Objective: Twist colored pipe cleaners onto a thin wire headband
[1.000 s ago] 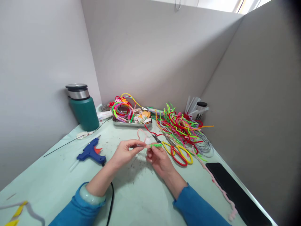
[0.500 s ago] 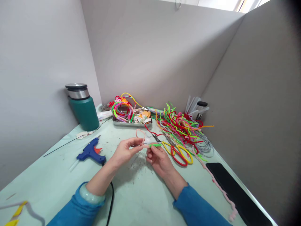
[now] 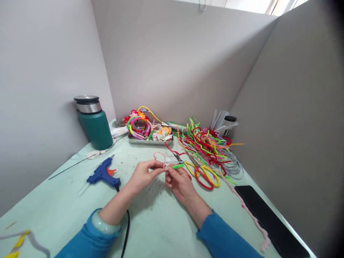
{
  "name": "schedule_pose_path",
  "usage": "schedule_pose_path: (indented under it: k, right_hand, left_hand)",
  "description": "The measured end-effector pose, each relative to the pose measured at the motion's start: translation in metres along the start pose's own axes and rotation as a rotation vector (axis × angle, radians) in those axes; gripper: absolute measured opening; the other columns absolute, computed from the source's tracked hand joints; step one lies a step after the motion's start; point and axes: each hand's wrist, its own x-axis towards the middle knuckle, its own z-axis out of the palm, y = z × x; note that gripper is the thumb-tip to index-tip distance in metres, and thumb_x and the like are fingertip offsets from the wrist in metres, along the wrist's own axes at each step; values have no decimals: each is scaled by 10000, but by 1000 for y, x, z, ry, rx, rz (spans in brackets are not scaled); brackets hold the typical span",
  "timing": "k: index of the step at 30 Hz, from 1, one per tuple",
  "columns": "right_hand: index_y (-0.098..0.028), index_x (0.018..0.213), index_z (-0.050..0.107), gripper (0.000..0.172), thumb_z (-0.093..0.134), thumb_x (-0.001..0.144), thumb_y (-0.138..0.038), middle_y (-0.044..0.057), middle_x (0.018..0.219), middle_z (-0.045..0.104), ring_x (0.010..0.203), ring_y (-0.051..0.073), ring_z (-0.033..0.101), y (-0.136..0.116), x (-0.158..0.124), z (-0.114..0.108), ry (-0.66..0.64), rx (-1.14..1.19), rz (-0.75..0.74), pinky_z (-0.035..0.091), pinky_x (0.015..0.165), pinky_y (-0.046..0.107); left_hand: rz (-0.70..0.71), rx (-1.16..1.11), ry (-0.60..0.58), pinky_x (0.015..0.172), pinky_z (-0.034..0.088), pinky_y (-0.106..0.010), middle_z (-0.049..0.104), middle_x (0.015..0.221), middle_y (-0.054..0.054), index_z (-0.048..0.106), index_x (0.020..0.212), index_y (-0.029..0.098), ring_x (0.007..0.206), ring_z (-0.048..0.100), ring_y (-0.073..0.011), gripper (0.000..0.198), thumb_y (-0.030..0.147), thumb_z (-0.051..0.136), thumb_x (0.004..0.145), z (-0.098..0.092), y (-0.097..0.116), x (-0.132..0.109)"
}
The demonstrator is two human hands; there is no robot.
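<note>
My left hand (image 3: 143, 174) and my right hand (image 3: 179, 183) meet above the pale green table (image 3: 161, 222), fingertips pinched together. The left hand pinches a pale pink pipe cleaner (image 3: 159, 156) that loops up and away from the fingers. A short bright green pipe cleaner piece (image 3: 177, 166) sticks out to the right from my right hand's fingertips, where it joins the pink one. Both sleeves are blue, and a pale green bangle sits on the left wrist.
A blue glue gun (image 3: 103, 173) lies left of the hands, its black cord running under my left arm. Yellow and red scissors (image 3: 202, 173), a pile of coloured pipe cleaners (image 3: 206, 143), a metal tray (image 3: 150, 140), a green flask (image 3: 94, 123) and a black phone (image 3: 268, 218) surround them.
The pink loop has swung slightly left and the hands have drawn a little closer together; the grip on both pieces is the same.
</note>
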Motion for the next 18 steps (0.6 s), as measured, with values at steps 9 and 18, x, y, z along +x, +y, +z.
schedule_pose_path:
  k: [9, 18]
  right_hand:
    - [-154, 727, 629, 136, 707, 687, -259, -20, 610, 540, 491, 58, 429, -1, 4, 3, 69, 33, 2, 316, 422, 171]
    - [-162, 727, 592, 164, 710, 685, -267, -27, 630, 561, 496, 60, 453, 7, 13, 11, 89, 156, 53, 325, 426, 172]
  left_hand:
    - [149, 189, 64, 728, 454, -248, 702, 792, -36, 688, 795, 177, 740, 622, -158, 150, 270, 574, 766, -1, 2, -2]
    - [271, 244, 154, 703, 451, -243, 681, 771, -43, 691, 851, 185, 703, 602, -143, 162, 233, 548, 794, -4, -2, -2]
